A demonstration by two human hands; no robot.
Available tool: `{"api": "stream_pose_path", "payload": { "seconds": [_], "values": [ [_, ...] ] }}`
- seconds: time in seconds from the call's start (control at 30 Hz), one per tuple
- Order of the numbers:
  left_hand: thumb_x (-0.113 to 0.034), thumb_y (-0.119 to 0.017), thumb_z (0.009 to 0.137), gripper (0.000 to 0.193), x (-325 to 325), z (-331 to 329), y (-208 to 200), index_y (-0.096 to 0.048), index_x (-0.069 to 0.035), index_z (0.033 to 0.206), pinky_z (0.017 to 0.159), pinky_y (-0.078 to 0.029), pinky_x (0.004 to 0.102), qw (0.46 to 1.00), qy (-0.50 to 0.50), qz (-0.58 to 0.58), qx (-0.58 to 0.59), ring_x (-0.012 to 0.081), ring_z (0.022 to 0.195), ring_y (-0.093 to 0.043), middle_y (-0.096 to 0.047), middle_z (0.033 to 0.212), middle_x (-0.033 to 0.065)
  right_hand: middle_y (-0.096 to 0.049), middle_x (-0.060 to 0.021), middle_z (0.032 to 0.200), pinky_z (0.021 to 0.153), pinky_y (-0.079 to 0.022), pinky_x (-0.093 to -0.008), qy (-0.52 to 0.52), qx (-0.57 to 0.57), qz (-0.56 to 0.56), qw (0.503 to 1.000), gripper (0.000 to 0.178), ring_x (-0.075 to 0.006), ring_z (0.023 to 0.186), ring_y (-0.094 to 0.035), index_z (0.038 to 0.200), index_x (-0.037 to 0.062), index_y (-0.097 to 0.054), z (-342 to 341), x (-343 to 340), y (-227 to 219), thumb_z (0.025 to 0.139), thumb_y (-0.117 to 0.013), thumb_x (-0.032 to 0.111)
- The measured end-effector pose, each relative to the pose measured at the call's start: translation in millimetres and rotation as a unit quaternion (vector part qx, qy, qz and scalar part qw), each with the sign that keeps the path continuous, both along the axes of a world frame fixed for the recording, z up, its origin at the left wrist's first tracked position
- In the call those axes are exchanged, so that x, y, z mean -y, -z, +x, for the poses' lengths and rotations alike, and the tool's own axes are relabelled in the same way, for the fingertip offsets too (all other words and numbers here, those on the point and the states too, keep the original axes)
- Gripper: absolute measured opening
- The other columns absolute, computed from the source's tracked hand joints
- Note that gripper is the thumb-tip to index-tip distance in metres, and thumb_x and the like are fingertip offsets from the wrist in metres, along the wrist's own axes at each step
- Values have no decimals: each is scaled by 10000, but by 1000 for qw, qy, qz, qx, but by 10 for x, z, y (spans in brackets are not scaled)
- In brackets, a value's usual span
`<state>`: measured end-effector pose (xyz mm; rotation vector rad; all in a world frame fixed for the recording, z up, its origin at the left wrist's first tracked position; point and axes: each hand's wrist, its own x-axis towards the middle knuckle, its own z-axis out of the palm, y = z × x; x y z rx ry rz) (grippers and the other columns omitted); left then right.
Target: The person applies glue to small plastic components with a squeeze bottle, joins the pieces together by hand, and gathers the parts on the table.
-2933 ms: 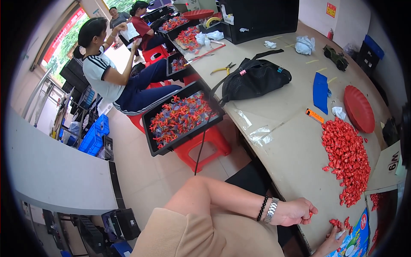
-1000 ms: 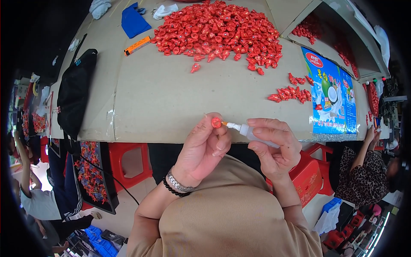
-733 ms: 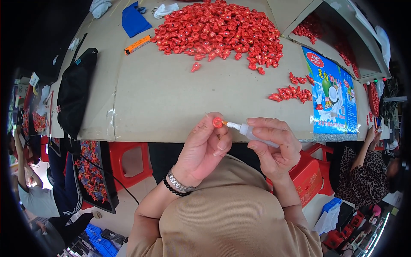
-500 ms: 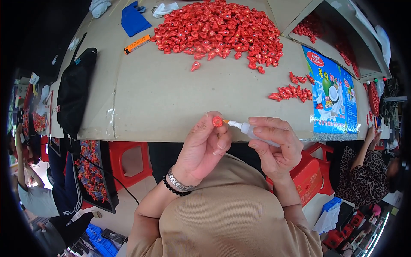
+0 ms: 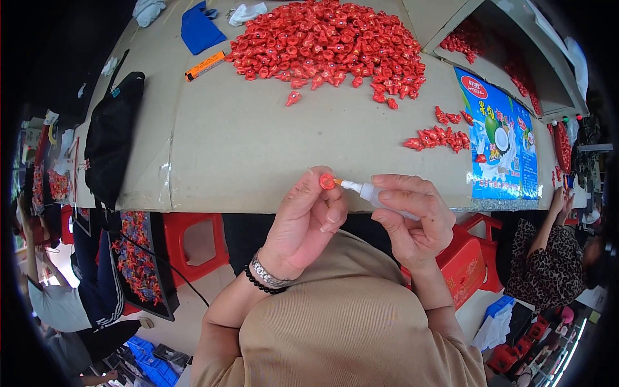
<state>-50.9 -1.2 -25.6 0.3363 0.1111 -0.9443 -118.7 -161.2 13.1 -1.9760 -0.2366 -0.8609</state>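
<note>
My left hand (image 5: 302, 222) pinches a small round red piece (image 5: 327, 181) between thumb and forefinger, just over the table's front edge. From the right, my right hand (image 5: 419, 219) grips a translucent white squeeze bottle (image 5: 370, 193), tilted so that its thin orange-tipped nozzle (image 5: 348, 185) meets the right side of the piece. Whether any liquid comes out is too small to see. At the back of the table lies a large pile of red pieces (image 5: 329, 45), figure-like in shape with gold marks. A smaller group of red pieces (image 5: 438, 138) rests on the right.
A black bag (image 5: 116, 135) lies on the table's left side. Farther back are an orange stick-shaped box (image 5: 205, 66) and a blue cloth (image 5: 201, 29). On the right, a blue printed sheet (image 5: 500, 142) lies before an open box (image 5: 516, 51). Other people sit on both sides.
The nozzle tip has shifted slightly left, closer against the red piece. Both hands keep their grips and nearly the same positions.
</note>
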Motion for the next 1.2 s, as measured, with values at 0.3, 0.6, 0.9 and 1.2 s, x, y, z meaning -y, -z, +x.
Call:
{"api": "stream_pose_path", "payload": {
  "seconds": [0.3,0.6,0.9,1.2],
  "values": [
    [-329,-476,974,244,9,5,-50,-539,-96,940,529,-366,223,998,-33,37,41,106,605,-482,-591,826,16,-664,-187,955,720,-520,-310,13,-30,20,999,255,-266,865,-667,925,21,-588,-48,18,-35,762,-754,124],
    [-324,-487,970,239,-2,10,-30,-542,-92,947,534,-369,223,998,-34,25,46,105,614,-490,-604,867,21,-672,-190,905,587,-516,-285,9,2,10,1000,239,-240,720,-658,917,-3,-606,-2,20,-9,723,-747,9],
    [-246,-553,943,234,-12,23,-56,-566,-61,1087,555,-382,221,994,-63,64,65,110,656,-507,-623,956,47,-671,-195,907,631,-527,-292,20,26,32,999,257,-246,771,-666,930,-5,-593,-26,36,-27,727,-748,9],
    [-187,-605,910,206,-10,11,-21,-573,-53,1063,565,-385,222,992,-72,57,86,109,666,-514,-630,933,39,-672,-192,908,650,-531,-296,18,21,34,999,249,-251,785,-669,926,-9,-593,-36,36,3,740,-753,37]
  ]
}}
